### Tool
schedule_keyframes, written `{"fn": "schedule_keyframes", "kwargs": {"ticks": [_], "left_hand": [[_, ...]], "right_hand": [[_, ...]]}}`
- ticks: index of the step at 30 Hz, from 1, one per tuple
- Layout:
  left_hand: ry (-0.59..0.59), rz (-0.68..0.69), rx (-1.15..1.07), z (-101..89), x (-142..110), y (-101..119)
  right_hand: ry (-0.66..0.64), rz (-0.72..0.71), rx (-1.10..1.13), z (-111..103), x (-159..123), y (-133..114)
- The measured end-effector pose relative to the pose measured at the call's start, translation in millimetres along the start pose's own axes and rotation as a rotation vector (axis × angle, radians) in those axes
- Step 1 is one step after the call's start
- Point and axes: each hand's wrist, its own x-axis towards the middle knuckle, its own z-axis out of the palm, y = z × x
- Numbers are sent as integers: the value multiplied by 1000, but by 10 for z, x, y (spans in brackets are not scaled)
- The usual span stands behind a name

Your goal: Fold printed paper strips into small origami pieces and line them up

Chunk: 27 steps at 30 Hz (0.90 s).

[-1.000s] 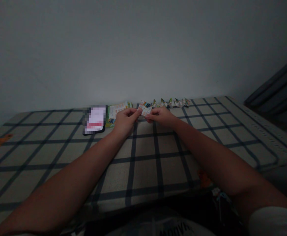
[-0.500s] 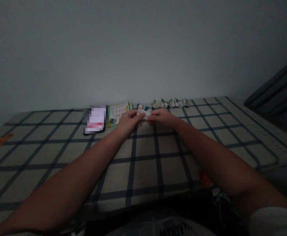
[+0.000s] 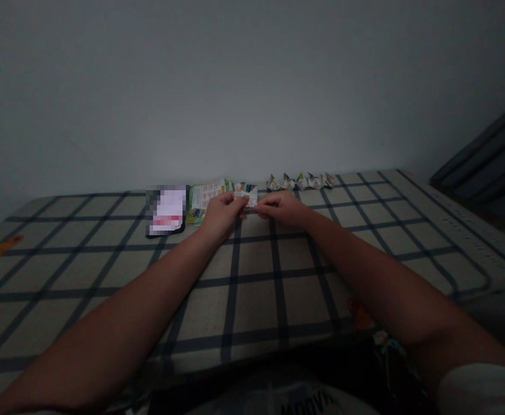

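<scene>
Since the earlier frame, the small printed paper point(image 3: 246, 189) had shifted toward nine o'clock, and the fingertips of the right hand point(image 3: 285, 208) now sat at its lower corner, near four o'clock, rather than farther across it. The left hand point(image 3: 221, 214) had its grip closed on the paper, thumb over the lower part from about eight o'clock. The right grip was pinched and seemed to have only that corner, a slight hold. The paper stood out between the hands, over the far part of the tabletop point(image 3: 252, 253). Toward nine o'clock from it lay green printed leaflets point(image 3: 211, 193), with a phone point(image 3: 168, 210) beyond them, its screen blurred out. Toward two to three o'clock, a row of small crumpled or folded paper pieces point(image 3: 301, 182) ran close to the wall point(image 3: 252, 104). The main risk lay in the shallow right pinch: a sharp pull could have let the corner slip free or torn it, and uneven pressure from the two thumbs could have left a skewed crease. The left knuckles were close enough to the leaflets to nudge them, and a careless lift of the right hand could have scattered the light row beyond it.
</scene>
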Motion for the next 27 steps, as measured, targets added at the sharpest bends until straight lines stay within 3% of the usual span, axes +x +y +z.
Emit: {"fn": "schedule_keyframes", "kwargs": {"ticks": [13, 27], "left_hand": [[-139, -104, -285, 37, 7, -4], [-139, -65, -235, 23, -39, 72]], "right_hand": [[24, -35, 134, -82, 6, 42], [50, 10, 143, -43, -2, -11]]}}
